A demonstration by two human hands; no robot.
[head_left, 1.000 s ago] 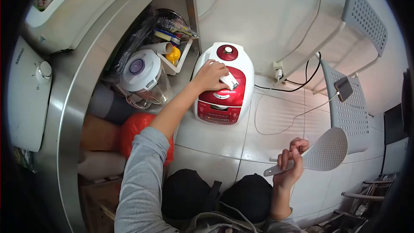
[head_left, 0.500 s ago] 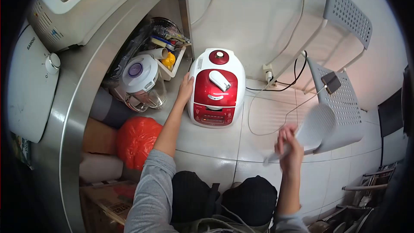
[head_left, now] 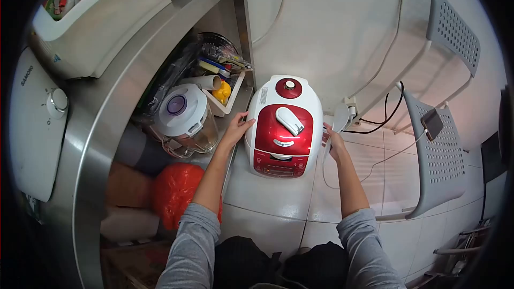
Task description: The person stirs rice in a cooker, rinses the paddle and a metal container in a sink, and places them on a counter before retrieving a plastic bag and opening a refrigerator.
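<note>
A red and white rice cooker [head_left: 281, 144] stands upright on the tiled floor, its lid closed. My left hand [head_left: 236, 129] is at its left side, fingers apart, the fingertips at or very near the white shell. On the other side, my right hand [head_left: 334, 143] is closed around a pale rice paddle [head_left: 341, 116]. The paddle's broad head points up toward the wall, beside the cooker. Part of its handle is hidden by my fingers.
Left, under a steel counter [head_left: 101, 123], are a blender jug [head_left: 184, 112], a white bin [head_left: 233, 99] of utensils and a red plastic bag [head_left: 176, 192]. A grey chair [head_left: 436, 160] with a phone [head_left: 432, 123] stands right. A wall socket [head_left: 350, 104] and cables lie behind.
My right hand has brought the rice paddle leftward and up to the cooker's right side. My left hand has shifted slightly at the cooker's left side. The whole view has moved a little.
</note>
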